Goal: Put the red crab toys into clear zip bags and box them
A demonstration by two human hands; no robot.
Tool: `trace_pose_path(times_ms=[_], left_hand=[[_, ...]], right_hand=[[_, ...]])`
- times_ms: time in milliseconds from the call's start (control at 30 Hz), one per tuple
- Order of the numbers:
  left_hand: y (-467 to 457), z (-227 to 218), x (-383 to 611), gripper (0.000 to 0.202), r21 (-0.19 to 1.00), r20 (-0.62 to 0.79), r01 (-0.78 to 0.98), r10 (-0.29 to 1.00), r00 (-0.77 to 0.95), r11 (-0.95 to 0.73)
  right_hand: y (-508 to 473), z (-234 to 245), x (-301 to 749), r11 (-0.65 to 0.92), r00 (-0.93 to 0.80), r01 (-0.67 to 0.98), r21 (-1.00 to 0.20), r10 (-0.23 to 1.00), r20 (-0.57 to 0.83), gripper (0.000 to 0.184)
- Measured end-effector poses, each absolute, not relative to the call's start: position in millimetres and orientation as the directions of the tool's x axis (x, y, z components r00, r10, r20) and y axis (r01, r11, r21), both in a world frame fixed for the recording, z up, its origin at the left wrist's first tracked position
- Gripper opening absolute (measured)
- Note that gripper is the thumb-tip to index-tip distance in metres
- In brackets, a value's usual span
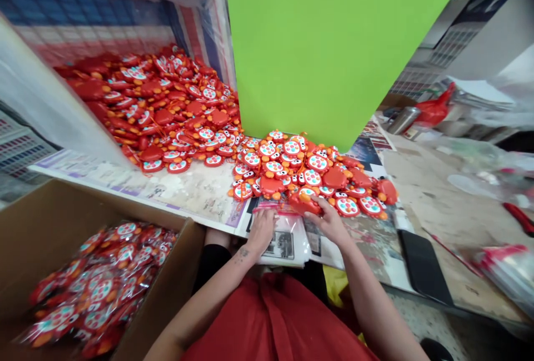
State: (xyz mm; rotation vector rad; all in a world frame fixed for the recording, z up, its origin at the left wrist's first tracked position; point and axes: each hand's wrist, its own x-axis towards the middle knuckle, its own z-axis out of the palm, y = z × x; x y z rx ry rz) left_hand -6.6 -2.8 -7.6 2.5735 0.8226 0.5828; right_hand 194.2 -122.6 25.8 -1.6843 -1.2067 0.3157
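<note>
My right hand (332, 226) is closed on a red plastic toy (306, 204) with orange feet, just above the opening of a clear zip bag (292, 227). The bag has a pink zip strip and lies on a stack of printed sheets at the table's front edge. At the bag's top left, my left hand (262, 230) has its fingers closed on the strip; its fingertips are partly hidden. Right behind both hands spreads a pile of similar toys (312, 177), with white oval faces, coloured dots and googly eyes.
A plastic-lined crate (221, 21) lies tipped at the left, spilling many toys. A cardboard box (177, 255) at lower left holds bagged toys (100, 288). A green panel (334, 49) stands behind the pile. A black phone (423, 266) lies at right.
</note>
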Motion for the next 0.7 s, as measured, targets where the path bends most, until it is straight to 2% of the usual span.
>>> trace_pose_path(times_ms=[100,267,333,533,700], left_hand=[[-3.3,-9.9,-8.8,0.042,0.534,0.308,0.415,0.627,0.716,-0.737],[-3.2,-7.2,-10.5,0.02,0.325,0.335,0.348,0.451,0.827,-0.879],[-4.2,-8.2,-12.0,0.018,0.291,0.363,0.323,0.416,0.834,-0.901],[-6.1,-14.0,-15.6,0.012,0.39,0.499,0.283,0.459,0.735,-0.876],[-5.6,-13.0,-12.5,0.012,0.368,0.501,0.348,0.5,0.707,-0.862]], right_hand=[[-123.0,34.1,196.0,0.051,0.354,0.574,-0.817,0.884,0.304,0.041],[-106.7,33.1,190.5,0.078,0.374,0.46,-0.885,0.886,0.273,0.049],[-95.8,31.3,188.1,0.09,0.361,0.434,-0.897,0.894,0.264,0.051],[-64.1,34.2,174.0,0.066,0.234,0.587,-0.807,0.94,0.247,0.036],[-48.2,31.6,157.9,0.078,0.085,0.615,-0.785,0.983,0.165,0.037]])
